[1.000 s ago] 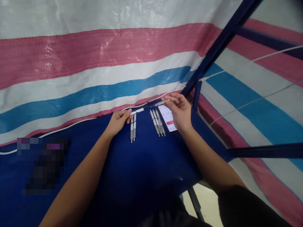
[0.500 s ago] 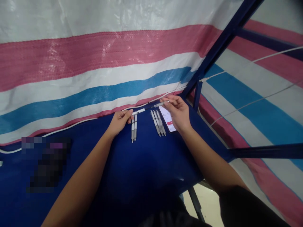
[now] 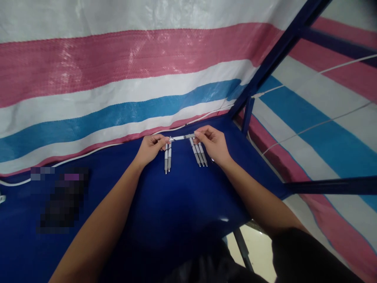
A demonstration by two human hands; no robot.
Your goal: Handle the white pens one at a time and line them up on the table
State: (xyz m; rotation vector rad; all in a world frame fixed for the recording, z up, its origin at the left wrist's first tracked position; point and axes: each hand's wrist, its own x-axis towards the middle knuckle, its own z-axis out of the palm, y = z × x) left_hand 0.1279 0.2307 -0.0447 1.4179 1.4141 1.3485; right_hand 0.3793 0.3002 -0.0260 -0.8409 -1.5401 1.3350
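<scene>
One slim white-and-grey pen (image 3: pixel 180 138), held level

Both bare forearms reach forward from the lower edge of the view and draw toward each other; the left hand (image 3: pixel 150 149) lies knuckles up, its fingertips pinched together and pointing right; the right hand (image 3: pixel 212 144) faces it, thumb and forefinger pinched and pointing left; the two hands sit near each other, not touching; a dark sleeve covers the right upper arm.
</scene>
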